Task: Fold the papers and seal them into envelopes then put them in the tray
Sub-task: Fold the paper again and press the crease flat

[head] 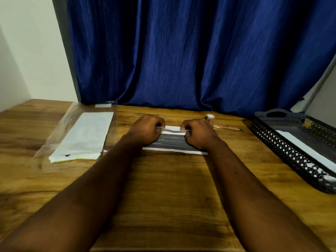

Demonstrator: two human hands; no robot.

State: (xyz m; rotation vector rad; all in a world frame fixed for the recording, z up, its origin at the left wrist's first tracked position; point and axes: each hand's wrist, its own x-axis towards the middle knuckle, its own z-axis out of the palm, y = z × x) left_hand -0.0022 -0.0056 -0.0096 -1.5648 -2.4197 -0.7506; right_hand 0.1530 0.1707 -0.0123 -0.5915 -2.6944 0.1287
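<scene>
A printed paper [172, 141] with a dark block on it lies mid-table. Its far edge is lifted off the table and curled toward me. My left hand [146, 129] pinches that raised edge at its left end. My right hand [198, 132] pinches it at the right end. A stack of white envelopes [85, 137] lies to the left on a clear plastic sleeve [72, 113]. The black perforated tray [283, 142] stands at the right with a white envelope [309, 151] inside.
A small glue stick [210, 117] stands just beyond my right hand, with a pencil [228, 127] lying beside it. A blue curtain [181, 51] hangs behind the wooden table [172, 188]. A pale wall is at the left.
</scene>
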